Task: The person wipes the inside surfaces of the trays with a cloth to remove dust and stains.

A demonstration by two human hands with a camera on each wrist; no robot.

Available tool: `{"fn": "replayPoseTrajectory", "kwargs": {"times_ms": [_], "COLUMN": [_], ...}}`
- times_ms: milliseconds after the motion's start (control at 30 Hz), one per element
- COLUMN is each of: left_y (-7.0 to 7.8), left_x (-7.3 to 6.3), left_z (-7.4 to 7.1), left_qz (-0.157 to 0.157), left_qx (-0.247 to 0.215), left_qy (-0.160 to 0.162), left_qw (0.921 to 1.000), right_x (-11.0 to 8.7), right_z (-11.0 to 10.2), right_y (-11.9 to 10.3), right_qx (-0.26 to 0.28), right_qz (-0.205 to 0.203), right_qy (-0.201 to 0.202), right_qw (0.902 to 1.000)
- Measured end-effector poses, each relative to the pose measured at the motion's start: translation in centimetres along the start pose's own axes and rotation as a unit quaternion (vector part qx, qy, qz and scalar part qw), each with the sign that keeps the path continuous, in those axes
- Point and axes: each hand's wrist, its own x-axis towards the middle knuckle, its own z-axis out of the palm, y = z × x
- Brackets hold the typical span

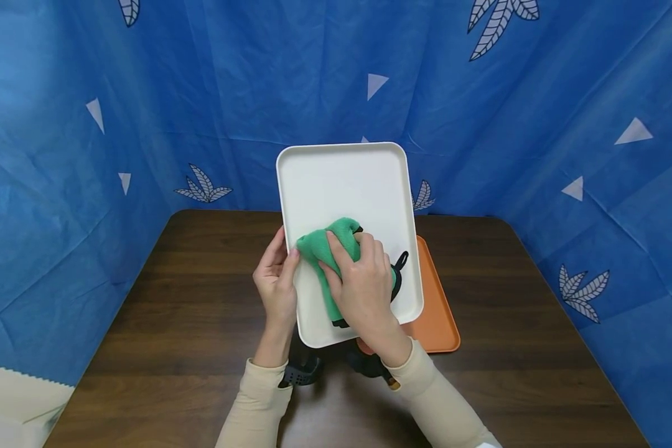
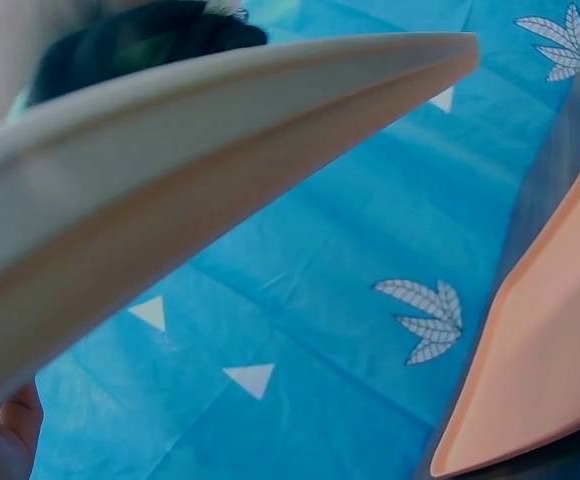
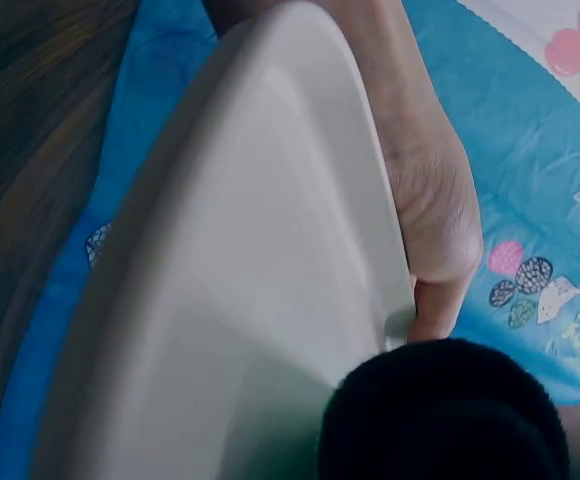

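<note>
A white rectangular tray (image 1: 344,180) with a raised rim is held up and tilted above the table. My left hand (image 1: 275,280) grips its left edge, thumb over the rim and fingers behind. My right hand (image 1: 364,286) holds a bunched green cloth (image 1: 316,246) with black edging and a black hanging loop against the tray's inner face. In the left wrist view the tray's edge (image 2: 220,130) crosses the frame, the dark-looking cloth (image 2: 140,45) above it. The right wrist view shows the tray's inside (image 3: 270,220), the left hand (image 3: 435,210) at its rim, and the dark cloth (image 3: 440,410).
An orange tray (image 1: 437,317) lies on the dark wooden table (image 1: 190,311), partly hidden behind the white tray. A blue patterned curtain (image 1: 257,81) hangs around the back and sides. White fabric (image 1: 17,398) shows at the lower left.
</note>
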Motion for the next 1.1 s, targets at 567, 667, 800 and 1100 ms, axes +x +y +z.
{"fn": "replayPoseTrajectory", "kwargs": {"times_ms": [567, 667, 800, 1100], "left_y": [0.2, 0.2, 0.3, 0.2], "left_x": [0.1, 0.1, 0.1, 0.0], "left_z": [-0.3, -0.3, -0.4, -0.4], "left_qz": [0.002, 0.008, 0.012, 0.012], "left_qx": [-0.004, -0.008, -0.014, -0.011], "left_qy": [-0.006, -0.007, -0.009, -0.009], "left_qw": [1.0, 0.9999, 0.9998, 0.9998], "right_x": [-0.9, -0.9, -1.1, -1.4], "right_z": [-1.5, -1.7, -1.7, -1.4], "right_y": [4.7, 5.5, 6.1, 6.1], "right_qx": [-0.001, -0.001, 0.005, 0.016], "right_qz": [0.102, 0.127, 0.15, 0.162], "right_qy": [-0.018, -0.014, -0.014, -0.01], "right_qw": [0.9946, 0.9918, 0.9885, 0.9866]}}
